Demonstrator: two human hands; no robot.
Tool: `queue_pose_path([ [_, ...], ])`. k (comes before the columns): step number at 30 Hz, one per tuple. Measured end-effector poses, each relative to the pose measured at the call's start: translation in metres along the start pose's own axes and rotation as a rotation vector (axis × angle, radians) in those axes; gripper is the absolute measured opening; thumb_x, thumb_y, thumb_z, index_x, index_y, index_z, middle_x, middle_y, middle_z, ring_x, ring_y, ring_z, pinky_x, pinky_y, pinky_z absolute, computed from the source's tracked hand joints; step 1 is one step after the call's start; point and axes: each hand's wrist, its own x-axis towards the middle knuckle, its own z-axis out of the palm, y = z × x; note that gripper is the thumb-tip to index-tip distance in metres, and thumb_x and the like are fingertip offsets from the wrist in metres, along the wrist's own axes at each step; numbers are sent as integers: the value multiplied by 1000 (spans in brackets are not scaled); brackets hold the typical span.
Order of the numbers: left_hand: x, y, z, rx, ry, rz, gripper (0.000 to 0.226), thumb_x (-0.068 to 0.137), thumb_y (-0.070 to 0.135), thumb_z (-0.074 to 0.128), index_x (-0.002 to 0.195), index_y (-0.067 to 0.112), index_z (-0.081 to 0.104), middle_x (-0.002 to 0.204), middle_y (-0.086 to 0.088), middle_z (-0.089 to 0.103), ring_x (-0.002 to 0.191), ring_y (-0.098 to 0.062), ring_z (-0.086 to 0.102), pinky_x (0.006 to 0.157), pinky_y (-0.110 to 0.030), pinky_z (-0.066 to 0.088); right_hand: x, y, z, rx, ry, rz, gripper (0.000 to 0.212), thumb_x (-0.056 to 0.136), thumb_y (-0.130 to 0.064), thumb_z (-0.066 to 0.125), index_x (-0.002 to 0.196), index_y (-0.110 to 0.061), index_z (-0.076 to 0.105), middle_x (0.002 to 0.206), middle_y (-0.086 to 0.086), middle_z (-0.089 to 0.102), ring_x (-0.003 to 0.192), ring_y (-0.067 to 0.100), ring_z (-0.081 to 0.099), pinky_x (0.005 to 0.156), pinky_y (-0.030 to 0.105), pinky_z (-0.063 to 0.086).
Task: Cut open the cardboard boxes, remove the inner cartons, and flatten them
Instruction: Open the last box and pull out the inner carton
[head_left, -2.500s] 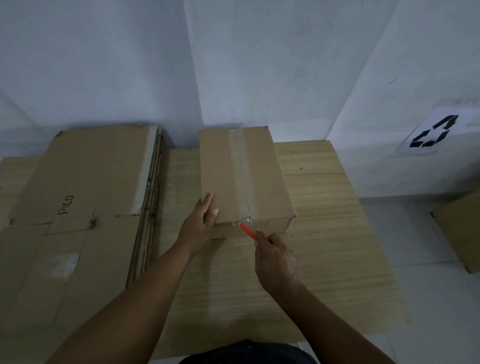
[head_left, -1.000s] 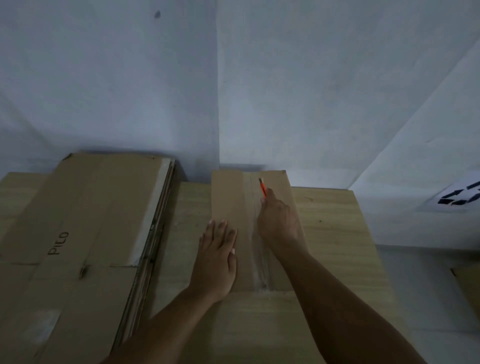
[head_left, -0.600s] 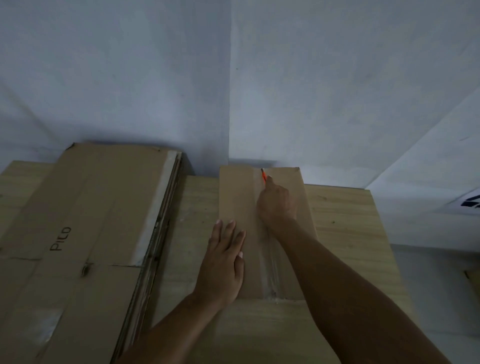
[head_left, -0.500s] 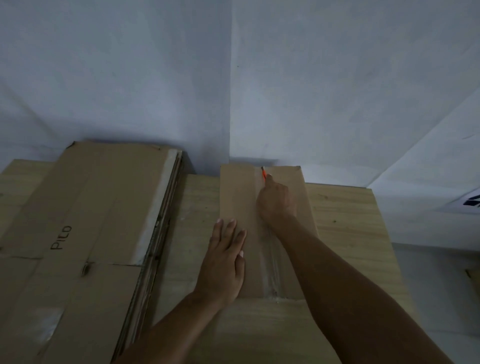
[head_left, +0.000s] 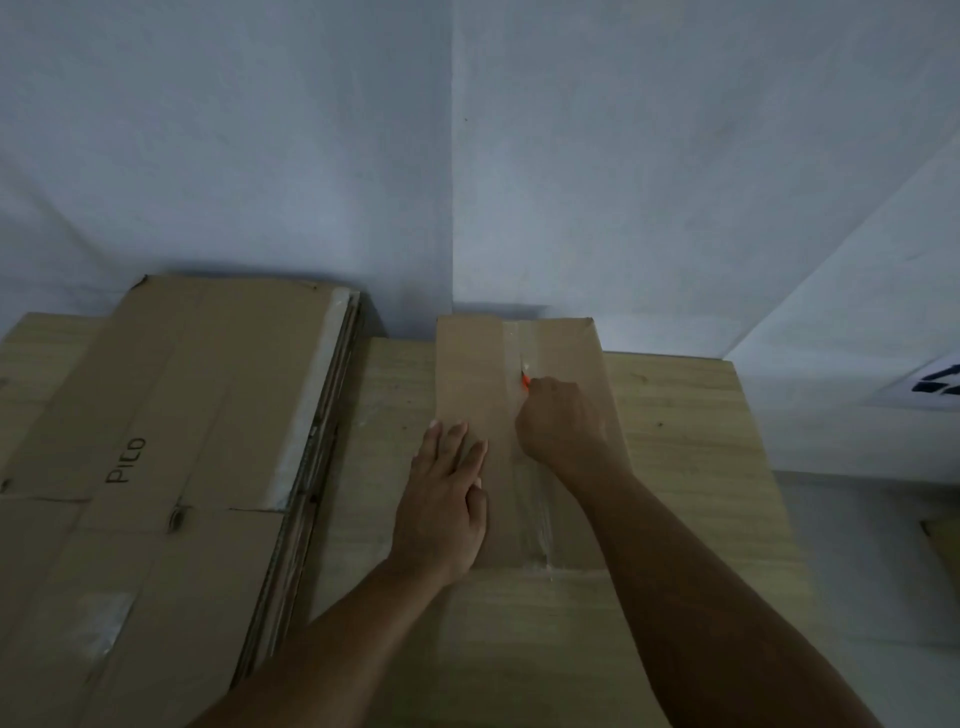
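A taped brown cardboard box (head_left: 467, 374) lies on the wooden table (head_left: 691, 447), its far end against the wall. My left hand (head_left: 447, 499) presses flat on the box's left top flap, fingers straight. My right hand (head_left: 563, 423) grips an orange cutter (head_left: 525, 383), only its tip showing above the fist. The tip sits on the clear tape seam (head_left: 519, 343) that runs down the middle of the box top, about a third of the way back from the far edge.
A stack of flattened cardboard (head_left: 171, 415) marked "PILO" fills the left of the table, close beside the box. White walls meet in a corner right behind the box. A recycling sign (head_left: 935, 387) is on the right wall; another box edge (head_left: 943, 540) shows at far right on the floor.
My right hand has drawn the cutter along the tape seam from the box's far edge back toward me. My left hand stays flat on the box top.
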Motion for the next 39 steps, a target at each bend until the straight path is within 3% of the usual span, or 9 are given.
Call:
queue_pose_path([
  [8, 2, 7, -5, 143, -85, -12, 66, 100, 52, 11, 156, 21, 26, 167, -3, 12, 154, -24, -7, 124, -46, 14, -98, 24, 4, -80, -108, -39, 18, 95, -18, 45, 99, -16, 63, 103, 5, 67, 86, 22, 62, 68, 30, 41],
  [13, 0, 11, -9, 174, -134, -51, 68, 98, 54, 6, 159, 25, 16, 168, 0, 3, 153, -23, -12, 125, -46, 8, -159, 33, 11, -116, -143, -21, 20, 97, -22, 47, 108, -18, 63, 104, 4, 68, 92, 22, 66, 69, 33, 49],
  [16, -1, 14, -11, 203, -130, -51, 60, 104, 47, 18, 159, 24, 16, 168, -1, 3, 153, -26, -11, 124, -47, 6, -190, 41, 13, -110, -155, -12, 24, 98, -20, 43, 114, -18, 60, 107, 4, 67, 96, 23, 66, 69, 31, 41],
  [20, -5, 18, -13, 257, -133, -6, 66, 99, 50, 10, 158, 23, 20, 167, -5, 8, 153, -32, -4, 123, -50, 7, -219, 48, 18, -82, -154, 1, 30, 101, -21, 39, 127, -19, 53, 109, 4, 67, 93, 22, 64, 69, 31, 39],
  [26, -10, 21, -14, 294, -159, 35, 73, 95, 50, 0, 159, 18, 17, 167, -8, 5, 153, -34, -8, 122, -46, -2, -241, 56, 2, -29, -166, 10, 33, 100, -27, 37, 121, -23, 63, 106, 0, 68, 84, 18, 59, 70, 29, 42],
  [29, -18, 19, -16, 329, -185, 97, 69, 100, 44, 1, 159, 11, 13, 167, -11, 3, 153, -30, -11, 123, -43, -5, -247, 63, -17, 102, -71, 7, 34, 98, -31, 40, 125, -30, 62, 101, 0, 71, 83, 17, 62, 69, 29, 45],
  [33, -48, 17, -24, 292, -215, 178, 78, 95, 46, -2, 156, 4, 22, 165, -14, 12, 154, -30, 3, 124, -40, 2, -228, 77, -24, 301, 25, 44, 24, 102, -30, 44, 123, -35, 56, 85, -6, 70, 73, 12, 61, 65, 33, 47],
  [37, -81, 3, -33, 243, -136, 285, 60, 98, 40, 36, 140, 2, 54, 150, -16, 47, 144, -33, 36, 115, -48, 36, -202, 83, -23, 360, 34, 90, 17, 102, -25, 46, 116, -33, 52, 87, -6, 70, 77, 16, 65, 71, 38, 53],
  [39, -88, -2, -38, 184, -94, 301, 53, 93, 39, 49, 130, 5, 62, 139, -12, 56, 135, -31, 46, 110, -47, 42, -187, 81, -23, 319, 21, 115, 17, 102, -23, 45, 116, -32, 49, 91, -3, 68, 76, 16, 64, 72, 38, 54],
])
